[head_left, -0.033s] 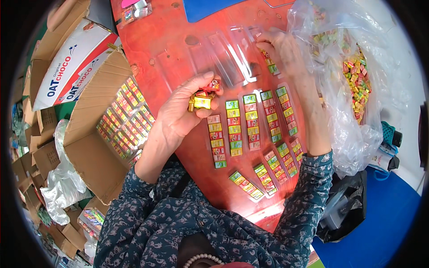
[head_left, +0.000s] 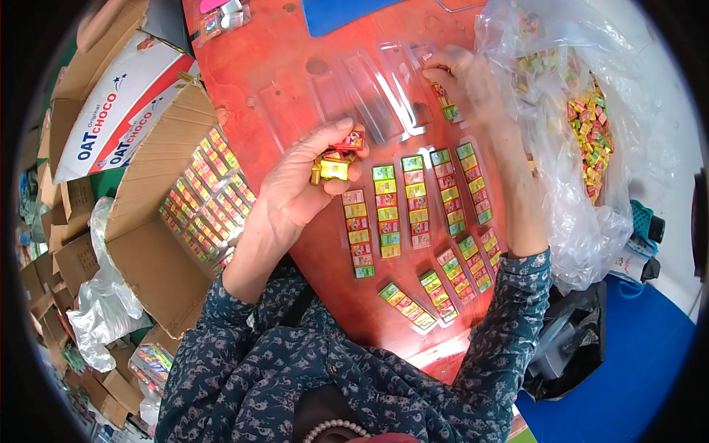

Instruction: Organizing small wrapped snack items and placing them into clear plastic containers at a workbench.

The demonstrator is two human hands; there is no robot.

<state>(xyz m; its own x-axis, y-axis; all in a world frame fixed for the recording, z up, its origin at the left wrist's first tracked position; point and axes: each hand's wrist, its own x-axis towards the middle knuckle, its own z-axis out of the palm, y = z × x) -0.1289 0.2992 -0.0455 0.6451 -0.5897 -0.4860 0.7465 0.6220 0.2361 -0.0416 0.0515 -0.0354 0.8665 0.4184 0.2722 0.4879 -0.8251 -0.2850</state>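
Observation:
My left hand is over the red table, closed around a few small wrapped candies, yellow and red, at its fingertips. My right hand reaches farther out, fingers curled down onto a partly filled clear plastic strip tray; whether it pinches a candy is hidden. Empty clear trays lie between the hands. Several filled strips of coloured candies lie in rows in front of me.
A clear plastic bag of loose candies sits on the right. An open cardboard box on the left holds stacked filled strips. More cartons and crumpled plastic crowd the left side. A dark bag lies lower right.

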